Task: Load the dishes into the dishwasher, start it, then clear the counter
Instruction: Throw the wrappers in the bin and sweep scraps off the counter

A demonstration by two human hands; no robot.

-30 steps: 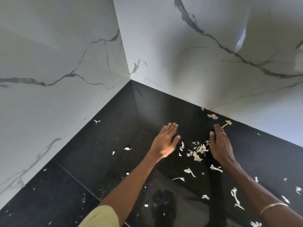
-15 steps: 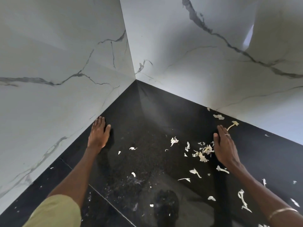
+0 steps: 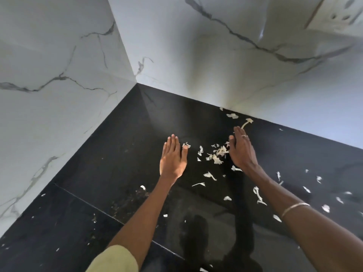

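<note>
Pale vegetable scraps [image 3: 217, 155] lie in a small heap on the black stone counter [image 3: 117, 158], with more bits scattered to the right and toward me. My left hand [image 3: 172, 157] lies flat on the counter just left of the heap, fingers straight, a scrap at its thumb tip. My right hand [image 3: 242, 151] stands on its edge against the right side of the heap, fingers straight, a ring on one finger. Both hands hold nothing.
White marble walls [image 3: 59, 95] meet in a corner behind the counter. A wall socket plate [image 3: 337, 14] sits at the top right. Longer scraps [image 3: 258, 195] lie near my right forearm, and one strip [image 3: 246, 122] sits by the back wall.
My left hand swept from the far left wall back across the counter to the scrap heap, pushing scraps along. My right hand stayed beside the heap.
</note>
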